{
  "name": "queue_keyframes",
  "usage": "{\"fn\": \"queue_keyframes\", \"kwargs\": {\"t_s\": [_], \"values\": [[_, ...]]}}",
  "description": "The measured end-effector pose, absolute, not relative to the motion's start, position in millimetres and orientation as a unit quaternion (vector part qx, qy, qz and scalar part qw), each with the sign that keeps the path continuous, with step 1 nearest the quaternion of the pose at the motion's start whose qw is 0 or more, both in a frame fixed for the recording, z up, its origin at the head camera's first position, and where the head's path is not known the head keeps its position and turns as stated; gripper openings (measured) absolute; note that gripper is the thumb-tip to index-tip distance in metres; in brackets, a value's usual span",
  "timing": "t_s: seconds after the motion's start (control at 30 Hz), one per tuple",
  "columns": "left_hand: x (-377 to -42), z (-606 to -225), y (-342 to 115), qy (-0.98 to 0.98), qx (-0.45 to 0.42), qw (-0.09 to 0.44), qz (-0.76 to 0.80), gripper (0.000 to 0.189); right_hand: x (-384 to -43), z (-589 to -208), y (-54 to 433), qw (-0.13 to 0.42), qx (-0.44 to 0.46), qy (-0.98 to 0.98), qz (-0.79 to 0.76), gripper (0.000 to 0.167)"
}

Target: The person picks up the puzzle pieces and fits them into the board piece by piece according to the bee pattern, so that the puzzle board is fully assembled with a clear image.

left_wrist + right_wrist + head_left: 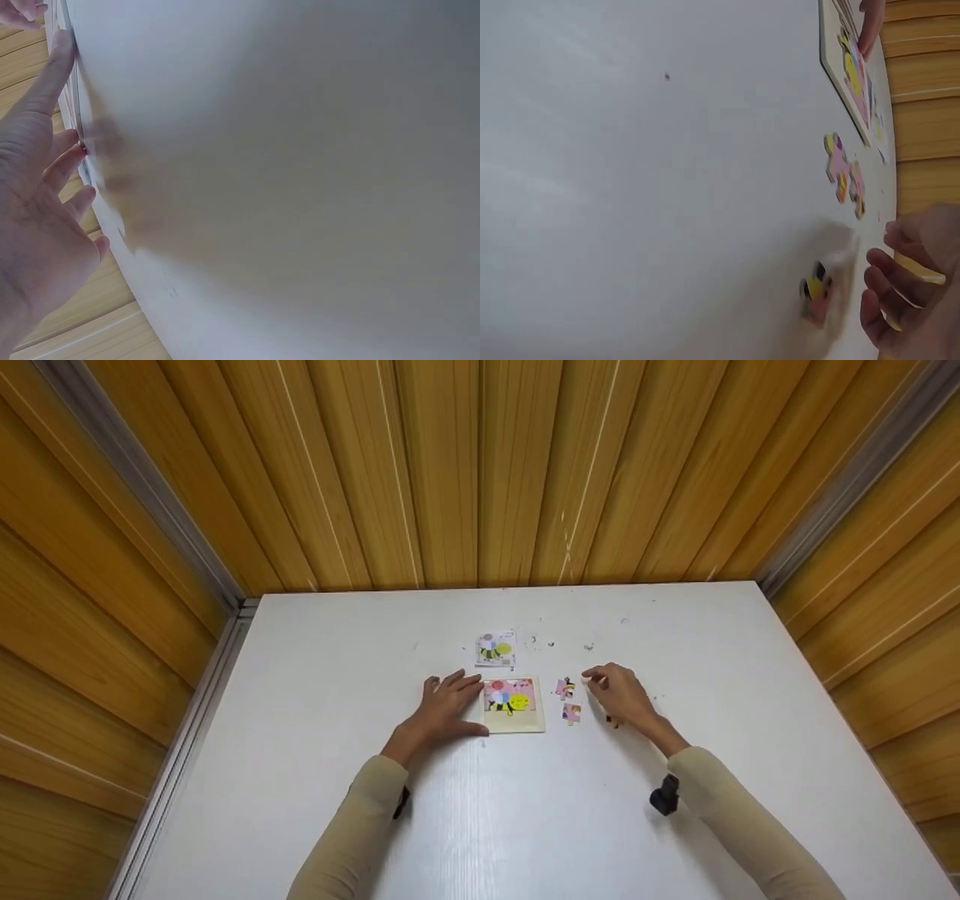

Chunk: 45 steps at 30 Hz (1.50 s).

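A square jigsaw puzzle board lies on the table, a bee picture filling its upper part and bare pale wood showing below. Along its left edge rests my left hand, fingers spread, thumb at the lower left corner. In the left wrist view, the fingers of that hand reach the board's edge. My right hand hovers right of the board, fingers loosely bent, nothing visible in them. Two loose puzzle pieces, an upper piece and a lower piece, lie between board and hand. Another puzzle piece lies under my right hand.
Behind the board lies a square picture card with the same bee. Small dark specks dot the white table near it. Wood-patterned panels rise behind the table and at both sides.
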State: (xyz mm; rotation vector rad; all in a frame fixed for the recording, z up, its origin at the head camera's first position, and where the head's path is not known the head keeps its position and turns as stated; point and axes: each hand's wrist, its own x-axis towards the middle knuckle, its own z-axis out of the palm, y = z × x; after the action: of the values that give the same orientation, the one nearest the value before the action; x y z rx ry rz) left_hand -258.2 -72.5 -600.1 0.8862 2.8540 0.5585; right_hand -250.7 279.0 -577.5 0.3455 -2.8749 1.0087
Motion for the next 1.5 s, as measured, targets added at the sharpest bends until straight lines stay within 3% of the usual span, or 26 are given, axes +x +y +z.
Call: {"fn": "queue_keyframes", "kwargs": {"t_s": [0.2,0.33,0.6,0.87,1.0,1.1,1.33,1.5], "values": [[-255.9,-601.1,-74.1,0.938,0.291,0.043,0.182,0.090,-240.9,-566.8,319.7,-0.062,0.254,-0.922,0.287,0.033],[-256.6,-601.2,-73.4,0.938,0.294,0.045,0.180,0.091,-235.9,-567.9,333.3,-0.105,0.290,-0.909,0.280,0.036],[-258.4,-599.8,-71.5,0.937,0.298,0.045,0.178,0.091,-231.5,-573.7,334.5,-0.067,0.252,-0.917,0.301,0.026],[-257.9,-598.1,-71.7,0.935,0.302,0.048,0.182,0.090,-229.2,-571.2,333.6,-0.054,0.241,-0.927,0.284,0.028],[-256.9,-597.5,-72.2,0.932,0.304,0.049,0.193,0.090,-227.0,-571.4,331.3,-0.053,0.181,-0.946,0.264,0.023],[-256.9,-596.7,-71.8,0.931,0.303,0.045,0.198,0.089,-225.8,-570.9,329.0,-0.053,0.145,-0.955,0.252,0.029],[-256.8,-598.4,-71.9,0.935,0.296,0.045,0.190,0.091,-228.7,-573.6,331.0,-0.045,0.220,-0.937,0.267,0.046],[-256.8,-599.7,-71.7,0.936,0.292,0.050,0.189,0.092,-229.3,-578.2,325.9,-0.047,0.236,-0.934,0.263,0.038]]}}
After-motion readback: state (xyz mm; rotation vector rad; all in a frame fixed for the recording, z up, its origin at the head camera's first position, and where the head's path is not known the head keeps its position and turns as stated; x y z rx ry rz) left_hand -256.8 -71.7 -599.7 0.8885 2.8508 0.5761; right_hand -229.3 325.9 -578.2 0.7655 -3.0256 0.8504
